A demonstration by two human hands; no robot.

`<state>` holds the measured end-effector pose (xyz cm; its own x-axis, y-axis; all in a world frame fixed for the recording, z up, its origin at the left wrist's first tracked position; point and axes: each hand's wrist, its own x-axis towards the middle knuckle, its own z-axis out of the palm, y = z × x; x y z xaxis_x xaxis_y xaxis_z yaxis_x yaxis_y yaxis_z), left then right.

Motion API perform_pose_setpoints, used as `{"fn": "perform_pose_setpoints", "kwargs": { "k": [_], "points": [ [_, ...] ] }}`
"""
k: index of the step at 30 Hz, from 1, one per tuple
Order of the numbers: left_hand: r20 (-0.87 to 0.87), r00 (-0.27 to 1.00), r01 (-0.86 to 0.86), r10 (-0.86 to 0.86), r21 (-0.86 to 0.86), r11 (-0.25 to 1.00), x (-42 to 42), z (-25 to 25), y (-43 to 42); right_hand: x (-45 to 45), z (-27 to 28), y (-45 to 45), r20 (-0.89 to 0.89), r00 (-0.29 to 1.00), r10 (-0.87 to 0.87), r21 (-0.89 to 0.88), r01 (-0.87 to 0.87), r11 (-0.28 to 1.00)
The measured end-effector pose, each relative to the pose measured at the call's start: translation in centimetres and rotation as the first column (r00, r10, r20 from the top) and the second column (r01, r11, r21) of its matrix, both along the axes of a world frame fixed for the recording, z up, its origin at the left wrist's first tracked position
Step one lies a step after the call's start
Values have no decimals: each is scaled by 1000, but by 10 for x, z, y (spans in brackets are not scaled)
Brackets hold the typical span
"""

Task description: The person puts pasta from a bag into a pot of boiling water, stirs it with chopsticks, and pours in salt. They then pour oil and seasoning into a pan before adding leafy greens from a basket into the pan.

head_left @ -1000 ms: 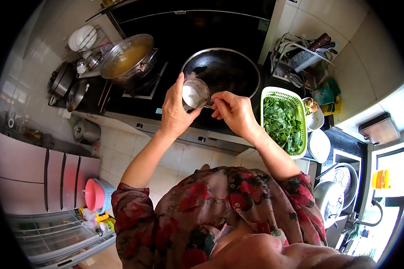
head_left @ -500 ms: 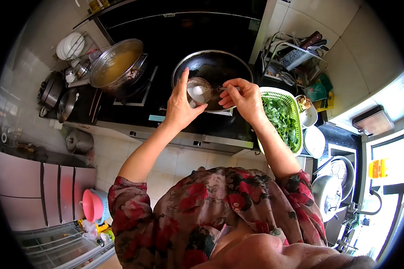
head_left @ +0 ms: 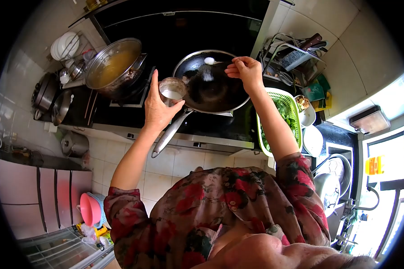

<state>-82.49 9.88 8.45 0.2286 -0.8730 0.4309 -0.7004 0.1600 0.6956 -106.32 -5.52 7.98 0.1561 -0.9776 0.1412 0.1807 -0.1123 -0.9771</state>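
Note:
My left hand [head_left: 159, 110] grips a small round container [head_left: 171, 85] with white granules inside, at the left rim of the wok. Pinched in my right hand [head_left: 247, 74] is a small spoon [head_left: 220, 62], held out over the wok and heaped with white granules [head_left: 209, 60]. Below the spoon a streak of white granules shows against the dark inside of the wok [head_left: 215, 99]. The wok stands on the black stove, its metal handle [head_left: 171, 133] pointing toward me and to the left.
Left of the wok a large pot [head_left: 92, 85] holds yellowish liquid. A green basket [head_left: 264, 150] of leafy greens stands at the right, beside white bowls [head_left: 308, 117]. Behind them is a rack with knives [head_left: 310, 41]. The sink area with pans [head_left: 325, 188] is farther right.
My right hand moved up, carrying the spoon from the container to above the wok, where white granules now show. My left hand drew the container left and slightly down, uncovering the wok handle.

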Motion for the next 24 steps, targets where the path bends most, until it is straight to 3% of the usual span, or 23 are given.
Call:
{"fn": "perform_pose_setpoints", "kwargs": {
  "k": [4, 7, 15, 17, 19, 22, 24],
  "points": [
    [32, 999, -18, 19, -13, 1000, 9, -1, 4, -2, -5, -10, -29, 997, -75, -55, 74, 996],
    [14, 1000, -4, 4, -23, 1000, 12, -2, 4, -11, -9, -9, -170, 984, -59, -33, 54, 998],
    [3, 999, 46, -46, -12, 999, 4, -6, -4, -31, -25, 1, -153, 985, -84, -16, 83, 996],
    [4, 997, 81, -81, -9, 997, -2, -4, -6, -34, -28, 4, -245, 962, -121, -81, 104, 991],
    [15, 994, 106, -106, -25, 994, -6, -6, -10, -35, -28, 8, -181, 979, -92, -22, 89, 996],
    [29, 993, 115, -115, -5, 993, -14, -7, -13, -34, -21, 22, 159, 986, 44, 160, -70, 985],
    [19, 990, 141, -141, -11, 990, -19, -5, -14, -31, -5, 35, 202, 975, 90, 133, -119, 984]
  ]
}}
